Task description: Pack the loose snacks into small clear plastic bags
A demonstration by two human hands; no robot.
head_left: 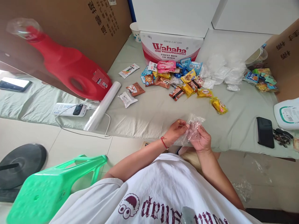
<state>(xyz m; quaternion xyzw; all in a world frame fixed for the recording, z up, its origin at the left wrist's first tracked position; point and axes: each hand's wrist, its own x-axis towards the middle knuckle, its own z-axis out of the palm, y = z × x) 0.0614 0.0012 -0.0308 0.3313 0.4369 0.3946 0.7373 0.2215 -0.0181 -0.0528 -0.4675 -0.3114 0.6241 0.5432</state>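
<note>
A crumpled clear plastic bag [193,127] is between my two hands, just above the near edge of the cloth-covered table [144,115]. My left hand [176,130], with a red string at the wrist, pinches the bag's left side between thumb and fingers. On the other side, my right hand [202,138] grips the bag, its fingers partly behind the film. Beyond the hands lies a heap of wrapped snacks [165,74]. A yellow snack packet [219,105] is the closest of them to my right hand.
Behind the snacks stands a Wahaha carton [173,46], beside bunched clear plastic [219,70]. To the left are a plastic film roll [102,105], a red jug [74,68] and a power bank [70,109]. A phone [265,132] and keys [282,137] lie right; a green stool [44,189] stands below.
</note>
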